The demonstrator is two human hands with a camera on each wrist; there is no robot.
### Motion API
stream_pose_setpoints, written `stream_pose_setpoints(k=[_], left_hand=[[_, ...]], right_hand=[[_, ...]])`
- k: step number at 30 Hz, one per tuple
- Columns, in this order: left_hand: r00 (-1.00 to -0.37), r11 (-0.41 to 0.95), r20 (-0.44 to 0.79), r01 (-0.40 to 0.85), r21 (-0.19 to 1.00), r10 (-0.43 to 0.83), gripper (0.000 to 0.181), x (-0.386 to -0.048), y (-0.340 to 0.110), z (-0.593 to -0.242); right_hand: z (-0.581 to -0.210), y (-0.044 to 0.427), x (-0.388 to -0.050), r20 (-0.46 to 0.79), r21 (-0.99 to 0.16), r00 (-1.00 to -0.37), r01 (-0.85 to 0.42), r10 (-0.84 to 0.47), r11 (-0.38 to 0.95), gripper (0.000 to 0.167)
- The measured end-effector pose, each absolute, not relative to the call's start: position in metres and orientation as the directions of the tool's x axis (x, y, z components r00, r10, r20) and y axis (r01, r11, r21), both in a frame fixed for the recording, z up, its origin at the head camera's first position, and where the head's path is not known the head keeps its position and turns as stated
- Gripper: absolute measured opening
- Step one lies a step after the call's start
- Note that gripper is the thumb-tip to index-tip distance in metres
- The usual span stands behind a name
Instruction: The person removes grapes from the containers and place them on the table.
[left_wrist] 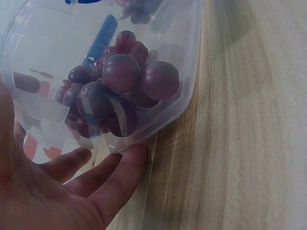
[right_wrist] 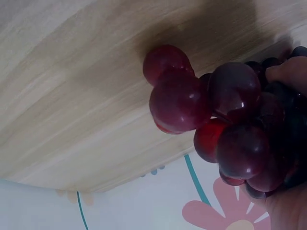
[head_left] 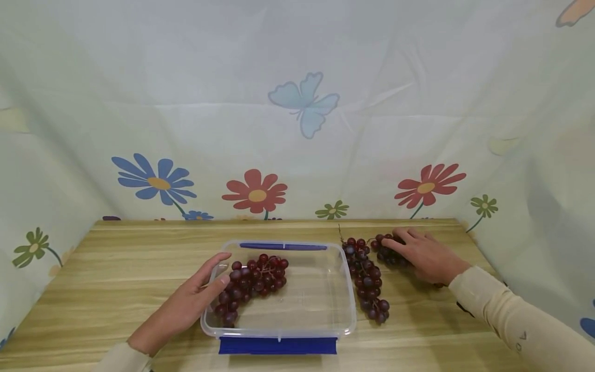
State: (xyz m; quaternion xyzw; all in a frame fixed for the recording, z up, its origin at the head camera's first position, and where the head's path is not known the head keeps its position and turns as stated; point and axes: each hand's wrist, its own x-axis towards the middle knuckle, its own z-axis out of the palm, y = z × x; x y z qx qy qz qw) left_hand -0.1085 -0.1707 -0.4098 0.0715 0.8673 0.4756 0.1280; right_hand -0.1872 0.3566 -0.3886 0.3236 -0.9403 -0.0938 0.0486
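Observation:
A clear plastic container with blue side flaps stands on the table, a bunch of dark red grapes lying in its left half. My left hand rests at the container's left rim, fingers extended; in the left wrist view its fingertips touch or nearly touch the outer wall. A second grape bunch lies along the container's right side. Further right, my right hand grips a third bunch of grapes, close to the tabletop. Part of that bunch is hidden under the hand.
The wood-grain table ends at a pale curtain printed with flowers and a butterfly, which rises behind it and on both sides. A thin stem sticks up from the second bunch near the container's back right corner.

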Motion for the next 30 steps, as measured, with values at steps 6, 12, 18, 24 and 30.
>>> stream_pose_setpoints(k=[6,12,18,24,30], left_hand=[[-0.954,0.536,-0.160,0.000,0.844,0.252,0.058,-0.108,-0.171,-0.409],[-0.957,0.548,-0.157,0.003,0.836,0.244,0.060,-0.109,-0.171,-0.407],[-0.957,0.553,-0.150,0.014,0.833,0.250,0.059,-0.108,-0.171,-0.406],[-0.955,0.550,-0.160,0.005,0.835,0.251,0.059,-0.108,-0.170,-0.406],[-0.954,0.541,-0.153,0.012,0.841,0.259,0.058,-0.108,-0.170,-0.407]], right_hand=[[-0.394,0.358,-0.188,0.057,0.175,-0.790,-0.594,-0.611,0.785,0.062],[-0.397,0.358,-0.186,0.084,0.147,-0.794,-0.587,-0.602,0.796,0.069],[-0.402,0.354,-0.183,0.099,0.147,-0.793,-0.586,-0.601,0.797,0.072],[-0.403,0.351,-0.181,0.113,0.156,-0.771,-0.609,-0.627,0.778,0.070],[-0.402,0.351,-0.179,0.120,0.150,-0.775,-0.604,-0.621,0.783,0.074]])
